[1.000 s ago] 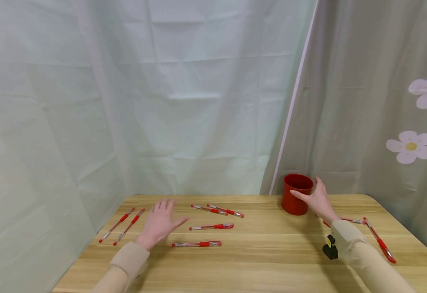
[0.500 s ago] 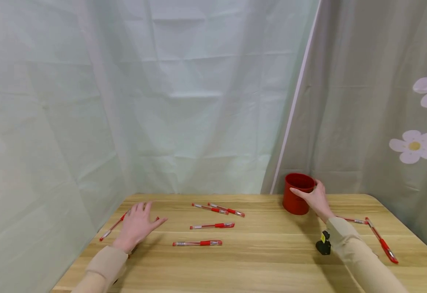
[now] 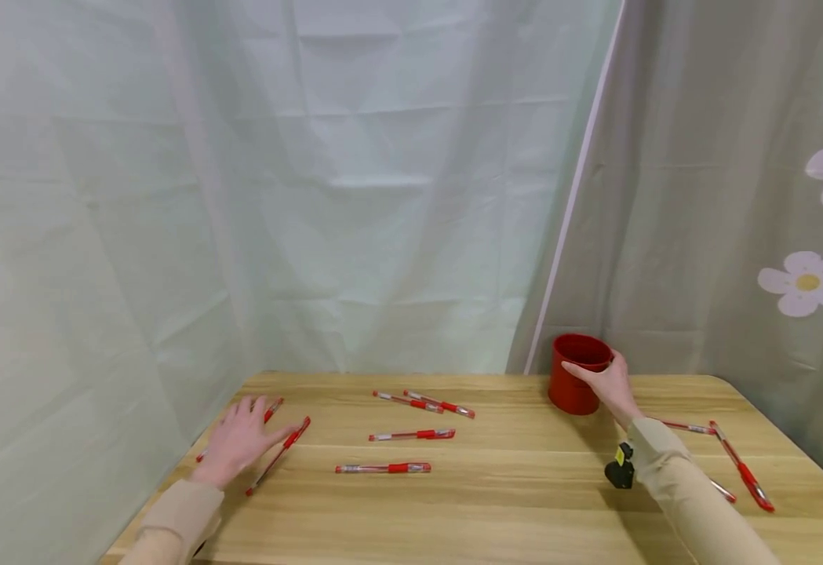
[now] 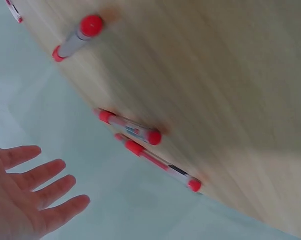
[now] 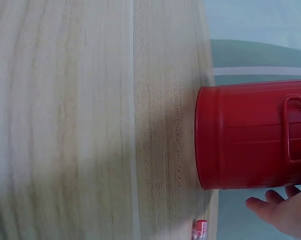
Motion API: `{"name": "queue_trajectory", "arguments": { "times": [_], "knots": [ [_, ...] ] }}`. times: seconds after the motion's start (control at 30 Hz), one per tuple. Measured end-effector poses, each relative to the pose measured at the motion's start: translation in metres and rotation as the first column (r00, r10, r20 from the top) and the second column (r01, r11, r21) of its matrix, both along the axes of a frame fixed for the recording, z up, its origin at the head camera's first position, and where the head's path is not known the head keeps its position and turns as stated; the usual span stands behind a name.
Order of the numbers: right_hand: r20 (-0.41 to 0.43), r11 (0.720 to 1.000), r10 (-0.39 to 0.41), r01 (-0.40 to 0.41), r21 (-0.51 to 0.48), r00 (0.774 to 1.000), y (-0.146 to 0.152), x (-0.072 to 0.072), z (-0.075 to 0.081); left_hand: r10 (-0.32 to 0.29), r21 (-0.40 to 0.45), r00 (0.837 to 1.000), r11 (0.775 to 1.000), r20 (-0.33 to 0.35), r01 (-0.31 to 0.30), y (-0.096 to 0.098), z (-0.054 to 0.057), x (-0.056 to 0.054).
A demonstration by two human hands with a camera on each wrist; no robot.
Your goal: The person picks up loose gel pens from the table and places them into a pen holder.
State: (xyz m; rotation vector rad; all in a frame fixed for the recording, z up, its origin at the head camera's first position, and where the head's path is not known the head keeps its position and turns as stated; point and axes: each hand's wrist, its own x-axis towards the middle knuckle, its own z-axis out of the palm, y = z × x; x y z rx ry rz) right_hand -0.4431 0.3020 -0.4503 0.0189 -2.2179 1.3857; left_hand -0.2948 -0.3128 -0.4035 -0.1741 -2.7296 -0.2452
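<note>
The right hand [image 3: 609, 390] curves its thumb across the near side of a glossy red cylindrical cup with a side handle [image 3: 570, 392] and its fingers round the right side; how firmly they press, I cannot tell. The cup stands upright near the far edge of a pale wood-grain tabletop [image 3: 496, 502]. Well to the cup's left, the left hand [image 3: 237, 439] spreads its fingers, holding nothing, over a clear-barrelled pen with a red grip [image 3: 274, 409] and covers its middle; a matching slanted pen [image 3: 293, 437] lies beside the thumb, on the side toward the cup.

Between that pen and the cup lie four similar loose red-and-clear pens [image 3: 398, 468], the two farthest from the person close together. Right of the cup and nearer the person are three others [image 3: 745, 475], two of them partly hidden by the beige right sleeve [image 3: 693, 494]. A small black device with a yellow label [image 3: 619, 473] shows at the right wrist, in front of the cup. Behind the cup hangs a grey curtain with white flowers [image 3: 701, 235]; to its left, a pale green curtain [image 3: 383, 235].
</note>
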Motion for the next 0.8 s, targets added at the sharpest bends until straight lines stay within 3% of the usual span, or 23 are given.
{"name": "queue_trajectory", "arguments": {
  "times": [0.07, 0.17, 0.3, 0.43, 0.63, 0.8],
  "knots": [
    [-0.03, 1.0, 0.002, -0.001, 0.009, 1.0, 0.004, -0.011, -0.01, 0.003, -0.006, 1.0, 1.0, 0.004, -0.003, -0.003, 0.0, 0.001],
    [-0.052, 0.999, 0.031, -0.032, -0.014, 0.998, 0.003, -0.013, -0.012, 0.01, -0.023, 1.0, 1.0, 0.023, -0.01, -0.006, 0.001, 0.004],
    [-0.03, 0.994, 0.09, -0.092, -0.06, 0.995, -0.002, 0.002, -0.002, 0.017, -0.02, 0.998, 1.0, 0.053, -0.016, -0.009, 0.001, 0.007],
    [-0.025, 0.991, 0.1, -0.101, -0.083, 0.995, -0.004, 0.014, 0.006, 0.022, -0.008, 0.998, 1.0, 0.054, -0.021, -0.009, 0.0, 0.005],
    [0.069, 0.992, 0.112, -0.108, -0.061, 0.991, -0.023, 0.055, 0.044, 0.014, -0.017, 0.999, 1.0, 0.051, -0.013, -0.008, -0.001, 0.002],
    [0.122, 0.988, 0.153, -0.151, -0.03, 0.981, -0.03, 0.063, 0.053, 0.011, -0.025, 0.998, 1.0, 0.056, -0.009, -0.011, -0.004, 0.001]
  ]
}}
